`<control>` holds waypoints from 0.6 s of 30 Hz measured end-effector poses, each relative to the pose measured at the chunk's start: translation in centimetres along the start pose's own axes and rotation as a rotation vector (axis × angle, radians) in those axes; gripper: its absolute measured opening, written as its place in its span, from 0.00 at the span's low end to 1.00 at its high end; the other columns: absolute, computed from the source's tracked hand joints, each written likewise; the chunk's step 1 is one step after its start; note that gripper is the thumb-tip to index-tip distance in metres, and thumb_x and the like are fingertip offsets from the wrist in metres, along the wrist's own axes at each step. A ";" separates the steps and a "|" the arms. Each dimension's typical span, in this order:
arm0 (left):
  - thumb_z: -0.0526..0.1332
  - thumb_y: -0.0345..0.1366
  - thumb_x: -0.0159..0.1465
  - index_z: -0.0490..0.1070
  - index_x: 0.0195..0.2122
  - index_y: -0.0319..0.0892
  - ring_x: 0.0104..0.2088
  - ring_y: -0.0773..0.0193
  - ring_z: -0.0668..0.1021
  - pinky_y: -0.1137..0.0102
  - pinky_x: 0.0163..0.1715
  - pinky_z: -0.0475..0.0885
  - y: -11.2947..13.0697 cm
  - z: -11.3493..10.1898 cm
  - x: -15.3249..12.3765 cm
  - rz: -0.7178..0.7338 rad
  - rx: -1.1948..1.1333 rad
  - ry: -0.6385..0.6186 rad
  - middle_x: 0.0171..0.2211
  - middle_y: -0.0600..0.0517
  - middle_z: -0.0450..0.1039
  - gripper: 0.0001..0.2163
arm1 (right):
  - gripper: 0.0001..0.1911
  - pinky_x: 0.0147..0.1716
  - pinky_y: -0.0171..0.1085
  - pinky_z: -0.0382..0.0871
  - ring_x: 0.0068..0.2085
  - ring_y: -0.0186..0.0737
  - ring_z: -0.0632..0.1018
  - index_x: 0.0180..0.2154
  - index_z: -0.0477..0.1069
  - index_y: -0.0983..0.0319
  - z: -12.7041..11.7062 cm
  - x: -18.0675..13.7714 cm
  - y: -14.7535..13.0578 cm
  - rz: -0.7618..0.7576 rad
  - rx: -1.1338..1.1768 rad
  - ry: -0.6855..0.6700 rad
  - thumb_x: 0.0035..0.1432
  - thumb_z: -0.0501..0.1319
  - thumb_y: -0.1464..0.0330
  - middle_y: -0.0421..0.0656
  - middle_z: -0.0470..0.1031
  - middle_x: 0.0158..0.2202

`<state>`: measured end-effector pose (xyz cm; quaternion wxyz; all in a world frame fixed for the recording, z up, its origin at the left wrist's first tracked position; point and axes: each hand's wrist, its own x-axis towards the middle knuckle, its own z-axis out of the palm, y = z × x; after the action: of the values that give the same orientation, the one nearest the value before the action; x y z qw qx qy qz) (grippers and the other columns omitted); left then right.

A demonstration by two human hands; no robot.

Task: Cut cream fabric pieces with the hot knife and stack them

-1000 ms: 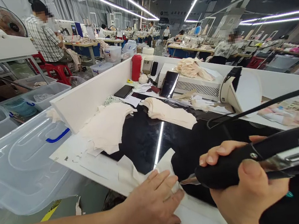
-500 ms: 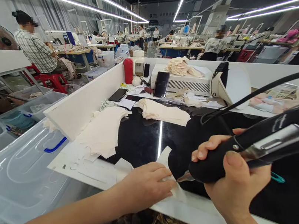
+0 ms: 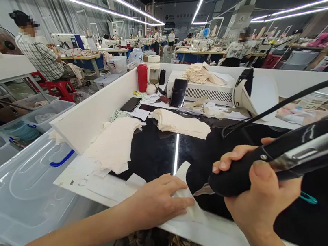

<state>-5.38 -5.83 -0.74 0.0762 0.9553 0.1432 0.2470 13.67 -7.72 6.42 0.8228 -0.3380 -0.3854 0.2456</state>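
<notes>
My left hand [image 3: 165,196] is at the table's front edge, its fingers closed on a cream fabric piece [image 3: 188,197]; one end of the cloth sticks up past the fingers. My right hand [image 3: 259,191] is wrapped round a thick black corded hand tool [image 3: 234,179], thumb on top. A narrow metal tip [image 3: 203,190] comes out of the tool's front and points at the fabric, close by my left fingertips. Whether the tip touches the cloth I cannot tell. Beyond my hands lie a stack of cream cut pieces [image 3: 182,123] and a wider cream pile [image 3: 117,142].
A glossy black sheet [image 3: 153,157] covers the white table. At the back are a red bottle [image 3: 142,78], a propped phone [image 3: 179,93] and a white vented box [image 3: 204,92]. A teal tool [image 3: 308,197] lies right of my right hand. Clear plastic bins [image 3: 32,188] stand left.
My left fingers have shifted slightly on the fabric, uncovering more of it. The tool and my right hand appear slightly further right, along with a small shift of the whole view.
</notes>
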 end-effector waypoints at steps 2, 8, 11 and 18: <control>0.64 0.36 0.76 0.78 0.55 0.43 0.56 0.52 0.78 0.57 0.63 0.74 -0.1 0.0 0.0 -0.005 0.000 -0.016 0.55 0.40 0.76 0.10 | 0.23 0.19 0.38 0.76 0.21 0.37 0.76 0.47 0.69 0.56 0.2 0.1 0.2 0.001 0.000 0.015 0.51 0.74 0.65 0.33 0.78 0.27; 0.64 0.38 0.76 0.79 0.55 0.43 0.57 0.52 0.78 0.57 0.64 0.73 -0.1 0.1 -0.1 -0.018 -0.016 -0.014 0.56 0.39 0.75 0.10 | 0.24 0.19 0.38 0.76 0.20 0.37 0.75 0.47 0.69 0.56 0.6 0.0 0.5 0.012 -0.026 0.036 0.50 0.74 0.66 0.32 0.78 0.27; 0.63 0.38 0.76 0.80 0.55 0.43 0.58 0.51 0.78 0.56 0.65 0.73 -0.2 0.2 -0.2 -0.025 -0.029 0.003 0.56 0.38 0.74 0.11 | 0.23 0.19 0.38 0.76 0.21 0.37 0.75 0.47 0.68 0.56 0.7 0.1 0.7 0.016 -0.028 0.038 0.51 0.73 0.66 0.32 0.78 0.27; 0.63 0.39 0.76 0.79 0.56 0.43 0.57 0.49 0.78 0.54 0.62 0.75 0.1 0.2 -0.2 -0.050 -0.022 0.015 0.57 0.39 0.74 0.12 | 0.22 0.21 0.37 0.76 0.22 0.35 0.76 0.48 0.68 0.55 1.0 0.4 1.7 -0.040 -0.011 0.005 0.54 0.74 0.64 0.33 0.77 0.28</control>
<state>-5.44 -6.04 -0.94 0.0917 0.9487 0.1648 0.2538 12.88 -6.01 5.82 0.8266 -0.3354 -0.3913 0.2260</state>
